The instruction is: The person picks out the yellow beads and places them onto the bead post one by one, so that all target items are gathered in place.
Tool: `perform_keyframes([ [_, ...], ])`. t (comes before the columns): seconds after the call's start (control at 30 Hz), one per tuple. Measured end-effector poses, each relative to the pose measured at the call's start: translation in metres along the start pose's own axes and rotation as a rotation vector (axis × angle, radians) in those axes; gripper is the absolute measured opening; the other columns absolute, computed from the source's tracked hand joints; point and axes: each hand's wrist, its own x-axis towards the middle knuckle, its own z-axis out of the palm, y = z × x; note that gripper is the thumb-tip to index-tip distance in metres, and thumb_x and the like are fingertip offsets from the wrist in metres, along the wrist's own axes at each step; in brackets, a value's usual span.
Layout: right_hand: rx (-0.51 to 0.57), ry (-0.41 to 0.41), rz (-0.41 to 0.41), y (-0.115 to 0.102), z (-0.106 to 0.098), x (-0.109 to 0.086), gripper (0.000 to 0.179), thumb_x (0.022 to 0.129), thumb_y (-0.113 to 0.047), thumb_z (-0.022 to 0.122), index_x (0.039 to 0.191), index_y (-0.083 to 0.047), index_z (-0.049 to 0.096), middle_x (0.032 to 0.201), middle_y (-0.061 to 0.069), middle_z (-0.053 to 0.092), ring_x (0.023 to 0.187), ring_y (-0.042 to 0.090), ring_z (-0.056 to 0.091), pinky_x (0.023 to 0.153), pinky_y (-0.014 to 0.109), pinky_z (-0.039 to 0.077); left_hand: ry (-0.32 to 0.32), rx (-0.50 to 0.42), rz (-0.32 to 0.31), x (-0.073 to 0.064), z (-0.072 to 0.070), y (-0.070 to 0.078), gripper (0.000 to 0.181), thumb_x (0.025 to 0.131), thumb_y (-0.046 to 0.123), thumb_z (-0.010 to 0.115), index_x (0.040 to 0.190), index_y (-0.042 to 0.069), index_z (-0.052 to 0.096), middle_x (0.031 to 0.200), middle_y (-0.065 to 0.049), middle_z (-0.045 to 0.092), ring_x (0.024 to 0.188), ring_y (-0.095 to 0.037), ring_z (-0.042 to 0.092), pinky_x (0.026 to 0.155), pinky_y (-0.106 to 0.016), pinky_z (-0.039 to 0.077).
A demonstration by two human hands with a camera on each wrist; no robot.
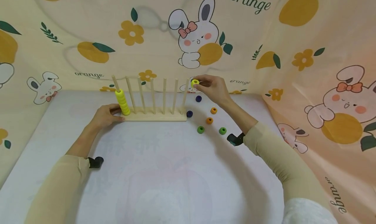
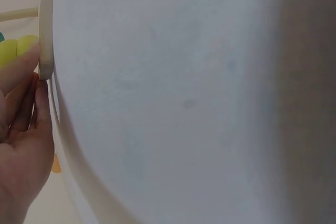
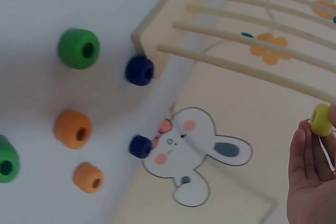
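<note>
A wooden peg rack (image 1: 155, 116) with a row of upright pegs stands on the table. Yellow beads (image 1: 122, 101) are stacked on its leftmost peg; the other pegs carry no beads. My left hand (image 1: 106, 115) grips the left end of the base, its thumb beside the lowest yellow beads in the left wrist view. Near the top of the rightmost peg, my right hand (image 1: 213, 88) pinches one yellow bead (image 1: 195, 83) between thumb and fingers. That bead (image 3: 321, 120) is apart from the peg in the right wrist view, where part of the hand is cut off.
Loose beads lie right of the rack: two dark blue (image 1: 198, 98), two orange (image 1: 213, 110) and two green (image 1: 200, 129). One blue bead (image 3: 139, 71) sits close against the base's right end. A printed cloth (image 1: 158, 28) hangs behind the table.
</note>
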Motion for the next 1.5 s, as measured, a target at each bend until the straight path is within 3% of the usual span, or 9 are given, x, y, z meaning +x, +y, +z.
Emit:
perform_keyframes([
  [0.6,0.051,0.007,-0.103,-0.031,0.000,0.030,0.033,0.090,-0.020,0.075,0.120,-0.008,0.072,0.105,0.005,0.074,0.089,0.019,0.071,0.080,0.025,0.058,-0.014,-0.008,-0.026,-0.001,-0.001,0.001,0.075,0.086,0.009,0.078,0.146,-0.011,0.037,0.146,-0.031,0.043,0.136,-0.044,0.042,0.114,-0.050,0.036],
  [0.83,0.056,-0.039,-0.113,-0.048,0.010,0.041,0.032,0.089,-0.021,0.075,0.119,-0.009,0.072,0.106,0.004,0.075,0.090,0.011,0.070,0.080,0.024,0.057,-0.023,-0.016,-0.033,-0.001,0.000,0.004,0.075,0.087,0.010,0.077,0.146,-0.011,0.036,0.147,-0.031,0.043,0.136,-0.043,0.042,0.114,-0.049,0.035],
  [1.5,0.093,-0.150,-0.200,-0.088,0.055,0.070,0.030,0.089,-0.023,0.076,0.116,-0.011,0.074,0.105,0.000,0.075,0.087,0.005,0.069,0.081,0.021,0.056,-0.024,-0.006,-0.046,-0.004,-0.003,0.003,0.076,0.087,0.012,0.078,0.147,-0.010,0.037,0.148,-0.030,0.042,0.136,-0.043,0.042,0.114,-0.050,0.034],
])
